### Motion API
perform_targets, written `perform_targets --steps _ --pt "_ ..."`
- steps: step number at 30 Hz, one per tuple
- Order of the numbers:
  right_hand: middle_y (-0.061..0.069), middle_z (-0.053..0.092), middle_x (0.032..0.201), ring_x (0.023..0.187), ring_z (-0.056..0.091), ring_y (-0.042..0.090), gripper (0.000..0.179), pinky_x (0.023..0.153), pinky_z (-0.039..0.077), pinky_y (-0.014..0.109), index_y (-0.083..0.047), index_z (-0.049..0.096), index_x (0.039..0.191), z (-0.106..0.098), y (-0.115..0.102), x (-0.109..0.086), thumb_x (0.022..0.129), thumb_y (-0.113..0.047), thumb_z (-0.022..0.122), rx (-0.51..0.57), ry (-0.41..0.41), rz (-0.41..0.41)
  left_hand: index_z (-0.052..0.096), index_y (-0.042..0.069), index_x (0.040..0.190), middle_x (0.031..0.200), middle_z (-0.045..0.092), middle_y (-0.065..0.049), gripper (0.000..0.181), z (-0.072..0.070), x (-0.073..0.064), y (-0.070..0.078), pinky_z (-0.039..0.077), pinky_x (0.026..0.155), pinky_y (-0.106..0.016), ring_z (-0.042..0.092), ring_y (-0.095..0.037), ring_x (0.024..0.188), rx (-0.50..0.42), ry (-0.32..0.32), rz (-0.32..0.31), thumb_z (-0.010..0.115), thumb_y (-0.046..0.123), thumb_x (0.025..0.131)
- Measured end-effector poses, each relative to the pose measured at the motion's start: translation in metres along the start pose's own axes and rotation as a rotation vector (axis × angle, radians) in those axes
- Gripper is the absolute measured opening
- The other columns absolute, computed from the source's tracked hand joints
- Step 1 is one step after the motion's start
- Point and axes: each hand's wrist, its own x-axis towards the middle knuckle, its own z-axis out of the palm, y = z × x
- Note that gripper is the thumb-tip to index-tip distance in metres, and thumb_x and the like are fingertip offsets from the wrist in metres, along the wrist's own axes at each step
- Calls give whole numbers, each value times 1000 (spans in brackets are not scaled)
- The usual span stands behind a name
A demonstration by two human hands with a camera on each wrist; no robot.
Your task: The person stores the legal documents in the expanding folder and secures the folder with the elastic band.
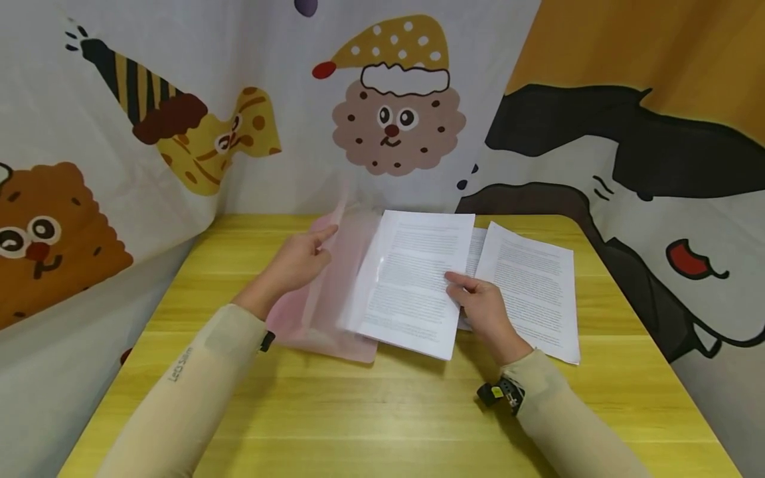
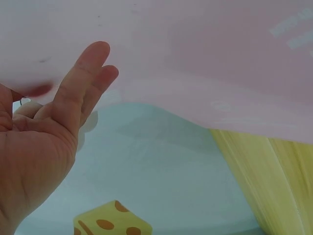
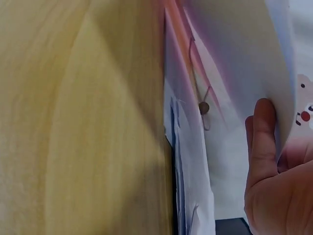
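Observation:
A pink translucent plastic folder (image 1: 340, 342) lies at the middle left of the table, its cover lifted. My left hand (image 1: 297, 261) pinches the raised cover at its left edge; in the left wrist view, the thumb shows blurred at the plastic and two fingers (image 2: 80, 81) extend along it. My right hand (image 1: 484, 309) holds a stack of printed sheets (image 1: 418, 279) by the right edge, thumb on top. The sheets' left side reaches into the folder. In the right wrist view, a curved sheet (image 3: 244, 54) rises from the fingers, and a string with a round button (image 3: 204, 108) shows at the folder.
More printed sheets (image 1: 532, 292) lie to the right, partly under the held stack and my right hand. The yellow wooden table (image 1: 370, 425) ends at the back against a curtain (image 1: 287, 186) with cartoon prints.

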Motion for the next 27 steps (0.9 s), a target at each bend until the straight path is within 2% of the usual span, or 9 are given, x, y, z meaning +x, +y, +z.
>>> perform_targets --steps 3,5,10,13,18,21,23,25,27 --pt "20 59 153 86 69 0 42 70 58 19 -8 65 147 -4 0 0 107 -16 64 43 -14 22 39 12 166 56 33 4 60 1 0 1 35 48 -25 29 -16 47 2 -8 0 49 13 106" --pt "18 57 156 91 68 -1 43 74 58 18 -7 64 149 -7 0 1 107 -16 64 67 -25 34 39 12 166 56 34 4 60 0 1 2 35 48 -25 30 -16 48 1 -14 -3 49 13 107" --pt "13 53 162 108 64 1 44 82 57 15 -8 64 149 -12 0 3 106 -17 65 45 -14 32 39 15 167 56 41 0 61 -2 0 3 35 48 -25 31 -16 47 -13 -30 -24 49 14 107" --pt "13 54 161 108 65 3 42 80 57 16 -8 65 147 -9 2 6 106 -17 64 18 -5 21 38 16 167 57 46 -2 61 -3 0 2 36 48 -25 32 -16 47 -24 -33 -37 49 14 107" --pt "13 54 161 111 67 7 42 80 58 17 -8 65 147 -2 4 10 106 -16 63 11 -11 22 39 16 166 56 41 1 60 -2 1 1 36 48 -25 32 -16 47 -23 -31 -32 49 14 107" --pt "9 55 162 134 59 15 41 96 56 23 -9 66 146 -4 1 10 107 -16 62 -72 24 -7 39 16 166 55 36 4 60 -3 1 0 35 47 -25 31 -16 47 -22 -35 -27 48 14 107" --pt "9 57 160 146 49 19 40 107 50 29 -8 68 145 -7 -2 9 106 -15 61 -155 62 -47 39 17 166 55 33 5 61 -4 1 0 34 47 -25 29 -15 46 -26 -37 -23 48 14 106" --pt "10 60 157 149 45 20 39 112 44 33 -8 69 143 -11 -4 8 106 -13 60 -240 97 -88 38 17 167 55 33 6 61 -5 1 0 33 47 -25 29 -15 46 -29 -40 -22 48 14 106" --pt "12 62 154 147 47 21 38 111 44 35 -8 71 141 -14 -5 7 105 -11 59 -285 114 -118 38 17 167 54 34 6 61 -6 0 0 33 46 -25 28 -15 46 -30 -43 -24 48 14 106"
